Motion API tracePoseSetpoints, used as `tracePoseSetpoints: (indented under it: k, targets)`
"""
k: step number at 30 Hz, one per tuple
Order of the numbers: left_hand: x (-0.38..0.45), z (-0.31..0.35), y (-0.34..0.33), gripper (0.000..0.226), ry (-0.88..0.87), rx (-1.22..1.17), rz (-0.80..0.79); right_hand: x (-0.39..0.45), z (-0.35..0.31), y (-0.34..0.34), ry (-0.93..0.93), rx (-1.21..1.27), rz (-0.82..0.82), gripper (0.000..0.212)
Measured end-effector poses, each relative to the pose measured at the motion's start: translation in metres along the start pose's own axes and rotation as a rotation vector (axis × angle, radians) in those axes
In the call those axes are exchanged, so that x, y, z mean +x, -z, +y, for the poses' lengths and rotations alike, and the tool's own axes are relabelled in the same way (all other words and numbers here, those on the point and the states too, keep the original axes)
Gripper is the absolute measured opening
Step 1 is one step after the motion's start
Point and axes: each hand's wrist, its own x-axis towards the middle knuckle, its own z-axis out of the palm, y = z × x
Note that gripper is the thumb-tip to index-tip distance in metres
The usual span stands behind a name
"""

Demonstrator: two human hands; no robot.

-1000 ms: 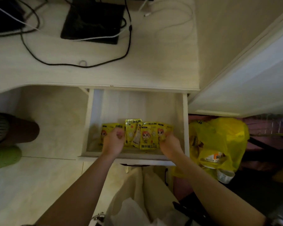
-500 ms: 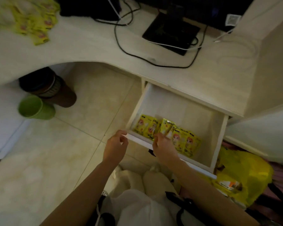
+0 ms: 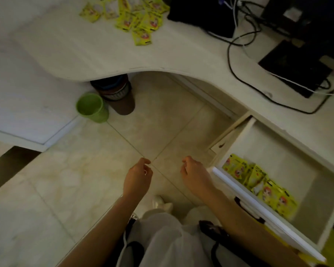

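Pale floor tiles (image 3: 162,122) are lying beneath both hands. Left hand (image 3: 138,178) and right hand (image 3: 196,175) are hovering above them, fingers loosely curled and grasping nothing. Just beside the right hand, the open drawer (image 3: 289,160) is holding a row of yellow packets (image 3: 258,182) against its front wall. Farther off, a green bin (image 3: 91,107) is standing by the desk (image 3: 85,54), where loose packets (image 3: 137,18) are lying scattered.

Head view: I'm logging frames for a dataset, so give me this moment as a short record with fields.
drawer: open
drawer packets: yellow, in a row along the front
left hand: loosely curled, holding nothing, over the floor
right hand: loosely curled, holding nothing, beside the drawer front
loose packets: yellow, piled on the desk
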Motion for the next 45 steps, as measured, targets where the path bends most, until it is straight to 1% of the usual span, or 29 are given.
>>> tracePoseSetpoints:
  k: [4, 9, 12, 16, 22, 26, 31, 37, 40, 45]
  targets:
    - [0.029, -0.017, 0.038, 0.022, 0.019, 0.002, 0.064, 0.030, -0.044, -0.005, 0.051, -0.047, -0.029, 0.027]
    - [0.083, -0.018, 0.073, 0.022, 0.007, 0.009, 0.125, 0.081, -0.090, 0.009, 0.127, -0.068, 0.014, 0.029]
    - [0.122, -0.005, 0.092, 0.023, -0.014, 0.037, 0.161, 0.119, -0.112, 0.024, 0.149, -0.041, 0.009, 0.031]
    - [0.178, 0.019, 0.117, 0.023, -0.014, 0.040, 0.197, 0.180, -0.133, 0.055, 0.164, -0.018, 0.023, 0.026]
    - [0.256, 0.063, 0.145, 0.022, -0.010, 0.046, 0.230, 0.272, -0.157, 0.109, 0.147, -0.042, 0.014, 0.026]
    - [0.300, 0.085, 0.157, 0.020, -0.039, 0.026, 0.236, 0.324, -0.174, 0.138, 0.207, -0.110, 0.056, 0.027]
    - [0.359, 0.098, 0.177, 0.019, -0.026, -0.014, 0.182, 0.377, -0.199, 0.164, 0.186, -0.107, 0.051, 0.034]
    - [0.440, 0.105, 0.204, 0.019, -0.024, 0.007, 0.127, 0.443, -0.222, 0.180, 0.135, -0.097, 0.076, 0.031]
    - [0.485, 0.107, 0.218, 0.019, -0.025, 0.004, 0.080, 0.474, -0.232, 0.186, 0.072, -0.077, 0.091, 0.028]
    - [0.557, 0.119, 0.238, 0.023, -0.044, 0.000, 0.050, 0.519, -0.242, 0.196, -0.091, -0.075, 0.127, 0.031]
